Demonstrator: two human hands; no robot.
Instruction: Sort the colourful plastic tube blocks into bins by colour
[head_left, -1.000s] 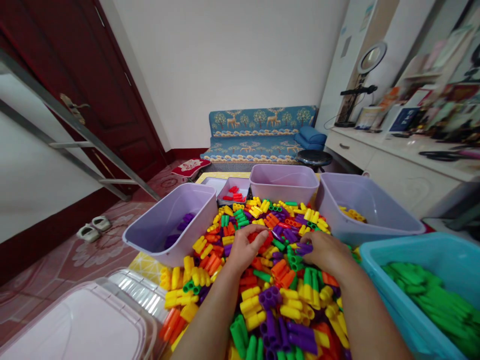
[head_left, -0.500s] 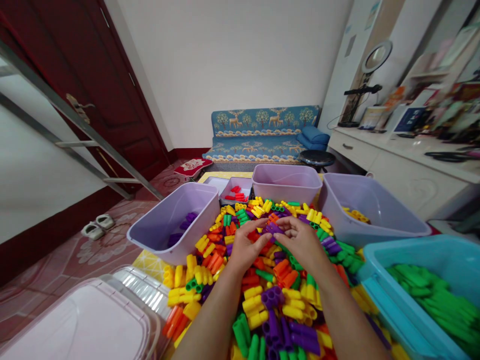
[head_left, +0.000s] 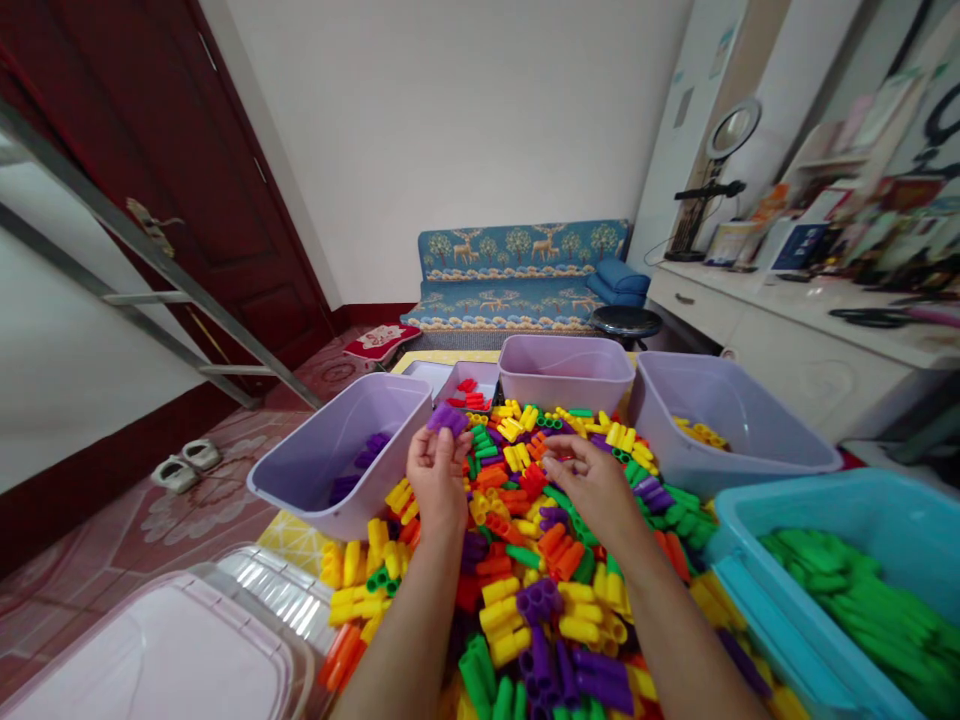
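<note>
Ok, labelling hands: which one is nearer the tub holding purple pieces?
The left hand, close beside the tub; the right hand is farther right, over the colourful pile.

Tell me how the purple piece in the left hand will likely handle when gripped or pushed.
The purple piece is probably stiff: no bend shows where the left hand pinches it. Likely light for its size, since a similar loose piece nearer the camera shows hollow tube ends. It may resist rolling, as its joined tubes look broad.
</note>
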